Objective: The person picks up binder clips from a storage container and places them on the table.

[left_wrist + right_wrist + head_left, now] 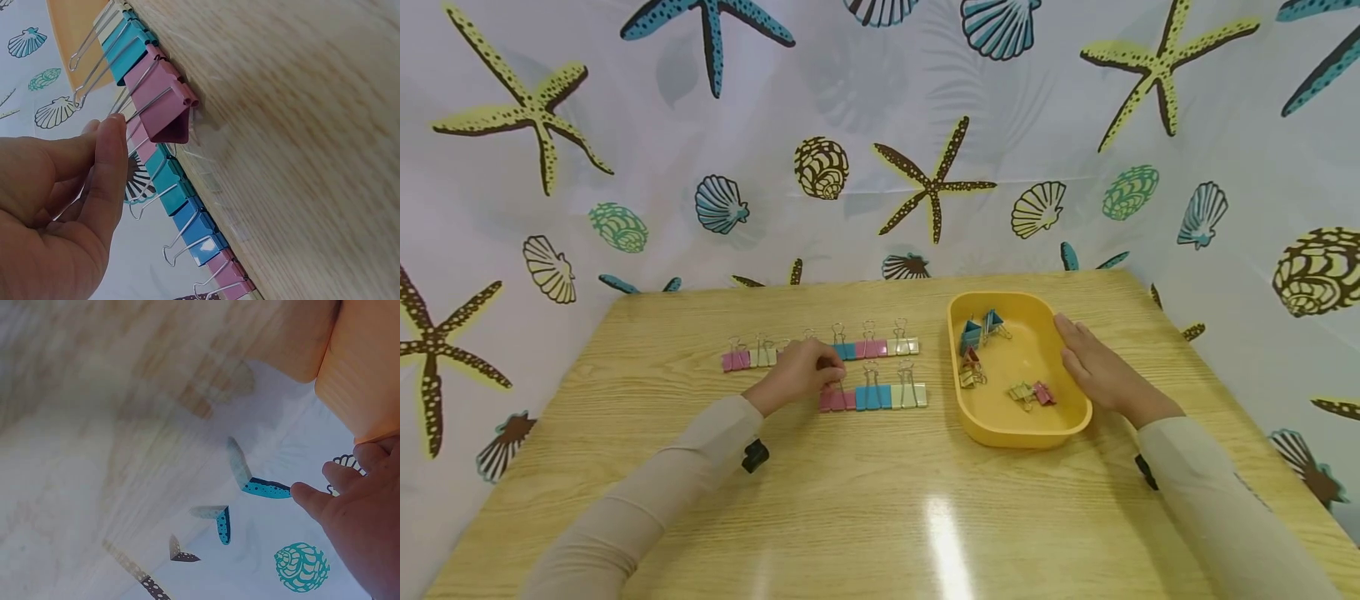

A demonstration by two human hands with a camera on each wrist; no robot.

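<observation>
One clip (161,97), seemingly in left grip (801,371)

I can't tell home from office: starfish-and-shell cloth (1037,108) hangs beyond the far, left and right edges of a wood-grain surface (850,492), and only the binder clips (874,398) on it look office-like.

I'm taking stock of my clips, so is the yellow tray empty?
No, it's partly filled: the yellow tray holds several binder clips, some along its left side, with bare floor showing beside them.

two clip rows (873,397), one bin (1022,437)
</observation>
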